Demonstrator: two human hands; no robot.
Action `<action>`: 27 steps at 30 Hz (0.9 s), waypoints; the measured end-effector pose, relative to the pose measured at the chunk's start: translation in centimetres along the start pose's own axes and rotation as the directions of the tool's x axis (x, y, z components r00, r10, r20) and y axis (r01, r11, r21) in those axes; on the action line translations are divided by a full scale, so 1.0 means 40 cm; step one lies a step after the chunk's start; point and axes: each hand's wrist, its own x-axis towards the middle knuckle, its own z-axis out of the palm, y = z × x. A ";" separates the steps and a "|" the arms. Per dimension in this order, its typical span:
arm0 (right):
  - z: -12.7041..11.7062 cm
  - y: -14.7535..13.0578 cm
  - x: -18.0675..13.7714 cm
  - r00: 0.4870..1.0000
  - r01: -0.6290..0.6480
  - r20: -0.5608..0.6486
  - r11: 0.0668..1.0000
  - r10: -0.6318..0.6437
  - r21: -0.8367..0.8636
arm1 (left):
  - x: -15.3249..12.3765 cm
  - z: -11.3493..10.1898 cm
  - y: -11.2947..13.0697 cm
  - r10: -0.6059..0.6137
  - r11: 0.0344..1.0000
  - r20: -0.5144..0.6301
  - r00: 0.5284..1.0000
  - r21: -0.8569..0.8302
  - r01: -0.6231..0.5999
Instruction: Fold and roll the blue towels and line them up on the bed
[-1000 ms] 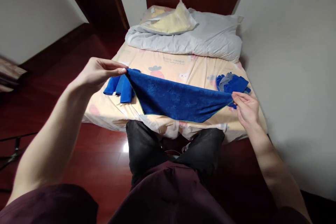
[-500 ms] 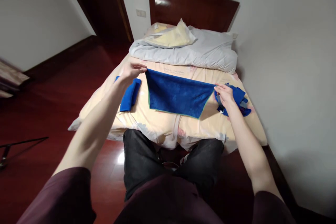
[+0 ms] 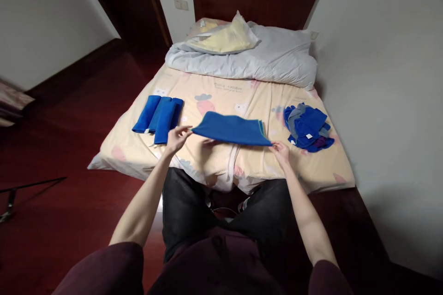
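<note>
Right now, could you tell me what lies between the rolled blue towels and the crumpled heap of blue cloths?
In the head view, a folded blue terry towel, pinched by the left hand and right hand.

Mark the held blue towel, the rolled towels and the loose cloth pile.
blue towel (image 3: pixel 230 128): head view, middle of its folded top face.
rolled towels (image 3: pixel 159 114): head view, on the middle roll.
cloth pile (image 3: pixel 308 125): head view, on the topmost blue cloth.
</note>
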 end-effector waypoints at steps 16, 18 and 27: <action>0.048 0.148 -0.126 0.918 -0.396 -0.012 0.917 0.396 -0.034 | -0.186 0.107 -0.180 -0.475 0.858 0.204 0.856 -0.111 0.502; 0.044 0.148 -0.131 0.914 -0.406 -0.043 0.914 0.404 -0.022 | -0.182 0.101 -0.168 -0.491 0.846 0.199 0.848 -0.120 0.519; -0.013 0.165 -0.227 0.883 -0.469 0.003 0.883 0.469 -0.019 | -0.194 0.056 -0.158 -0.514 0.810 0.326 0.793 -0.118 0.574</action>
